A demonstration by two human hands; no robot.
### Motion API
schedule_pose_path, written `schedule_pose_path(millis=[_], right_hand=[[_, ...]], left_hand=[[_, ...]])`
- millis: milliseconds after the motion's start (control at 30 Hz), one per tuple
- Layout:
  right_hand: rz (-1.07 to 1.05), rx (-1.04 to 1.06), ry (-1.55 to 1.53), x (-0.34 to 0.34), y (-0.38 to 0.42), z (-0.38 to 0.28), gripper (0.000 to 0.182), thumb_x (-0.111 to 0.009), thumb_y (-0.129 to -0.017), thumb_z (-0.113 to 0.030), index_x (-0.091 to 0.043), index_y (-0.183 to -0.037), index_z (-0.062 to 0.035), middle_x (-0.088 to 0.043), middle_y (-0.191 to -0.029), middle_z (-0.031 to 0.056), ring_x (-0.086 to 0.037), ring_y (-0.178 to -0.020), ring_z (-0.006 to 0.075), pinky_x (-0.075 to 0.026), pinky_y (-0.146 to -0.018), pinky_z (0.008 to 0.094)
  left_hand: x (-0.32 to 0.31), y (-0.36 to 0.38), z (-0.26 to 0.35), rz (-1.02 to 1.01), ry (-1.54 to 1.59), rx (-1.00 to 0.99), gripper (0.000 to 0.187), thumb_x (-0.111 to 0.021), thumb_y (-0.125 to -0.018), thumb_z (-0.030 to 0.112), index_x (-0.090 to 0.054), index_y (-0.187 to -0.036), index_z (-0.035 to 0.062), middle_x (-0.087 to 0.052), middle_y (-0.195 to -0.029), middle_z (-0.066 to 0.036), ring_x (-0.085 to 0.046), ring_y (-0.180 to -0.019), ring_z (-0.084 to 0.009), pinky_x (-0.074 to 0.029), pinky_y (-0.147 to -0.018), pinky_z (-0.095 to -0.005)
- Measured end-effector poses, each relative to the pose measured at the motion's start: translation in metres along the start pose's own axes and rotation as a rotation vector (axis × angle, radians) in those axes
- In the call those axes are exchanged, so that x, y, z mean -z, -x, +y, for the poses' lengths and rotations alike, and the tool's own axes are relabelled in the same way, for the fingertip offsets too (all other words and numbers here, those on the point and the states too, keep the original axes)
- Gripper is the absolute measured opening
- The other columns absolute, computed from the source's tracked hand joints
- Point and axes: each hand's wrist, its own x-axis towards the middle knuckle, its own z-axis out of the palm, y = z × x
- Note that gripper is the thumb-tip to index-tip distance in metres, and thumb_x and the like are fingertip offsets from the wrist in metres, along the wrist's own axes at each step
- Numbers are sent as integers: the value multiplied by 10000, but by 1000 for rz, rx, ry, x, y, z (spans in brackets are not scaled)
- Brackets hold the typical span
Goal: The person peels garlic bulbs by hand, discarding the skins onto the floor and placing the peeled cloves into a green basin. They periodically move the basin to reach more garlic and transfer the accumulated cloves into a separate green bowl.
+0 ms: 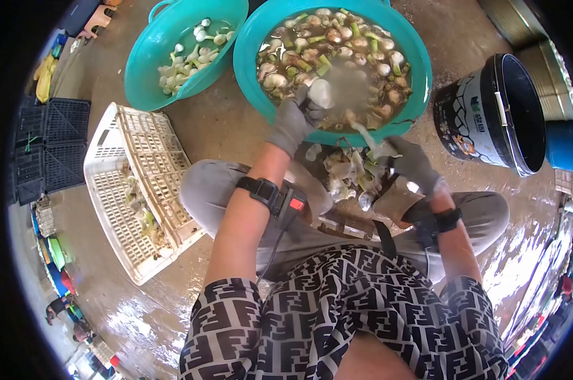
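My gloved left hand (294, 120) grips a smooth white garlic bulb (320, 94) over the near side of a turquoise basin (247, 71). Murky water fills that basin, with many garlic bulbs (334, 35) with cut green stems floating in it. To the right, my gloved right hand (416, 166) is closed on a pale strip of garlic peel (382, 149) just outside the basin's near rim. Beneath it, between my feet, lies a heap of peelings (349, 174).
A second turquoise basin (141, 71) at upper left holds cleaned white bulbs (191, 62). Left of my knee, a white plastic crate (112, 218) lies with scraps inside. A black bucket (458, 120) stands at right, beside metal tins (548, 76). The concrete floor (236, 130) is wet.
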Motion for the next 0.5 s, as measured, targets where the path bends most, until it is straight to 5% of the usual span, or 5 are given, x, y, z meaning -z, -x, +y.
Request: schedule_pose_path(millis=[67, 200, 333, 433, 500], right_hand=[[114, -1, -231, -9, -13, -15, 328, -645, -770, -133, -560, -1047, 20, -636, -944, 76, -585, -842, 159, -466, -737, 289], [-11, 168, -434, -23, -45, -27, 294, -649, -782, -196, -593, -970, 23, -634, -807, 58, -574, -698, 149, -463, -641, 284], [-157, -234, -510, -28, -46, -47, 240, -661, -752, -238, -622, -813, -9, -617, -704, 173, -609, -658, 281, -463, -598, 351], [92, -20, -467, -58, -58, -29, 171, -649, -785, -172, -634, -817, -4, -557, -593, 3, -495, -493, 71, -402, -452, 238], [142, 66, -374, -56, -66, -23, 122, -633, -752, -157, -639, -762, -36, -598, -610, 67, -563, -515, 176, -451, -501, 302]], left_hand=[[9, -4, -3, -129, 76, 203, 170, -512, -891, 183, -555, -812, 39, -489, -611, -14, -379, -463, -93, -333, -405, -206], [-5, 11, -40, 150, -458, 145, 226, -518, -892, 231, -579, -925, 16, -564, -728, -51, -492, -493, -110, -373, -395, -233], [-3, 13, -41, 238, -646, 188, 239, -529, -876, 261, -584, -899, 30, -552, -672, -42, -482, -463, -111, -374, -385, -237], [1, 6, -39, 282, -559, 163, 247, -532, -873, 268, -592, -891, 30, -538, -632, -35, -477, -440, -114, -386, -391, -232], [-3, 4, -36, 268, -503, 46, 249, -533, -872, 267, -593, -910, 28, -554, -652, -46, -504, -474, -120, -407, -403, -230]])
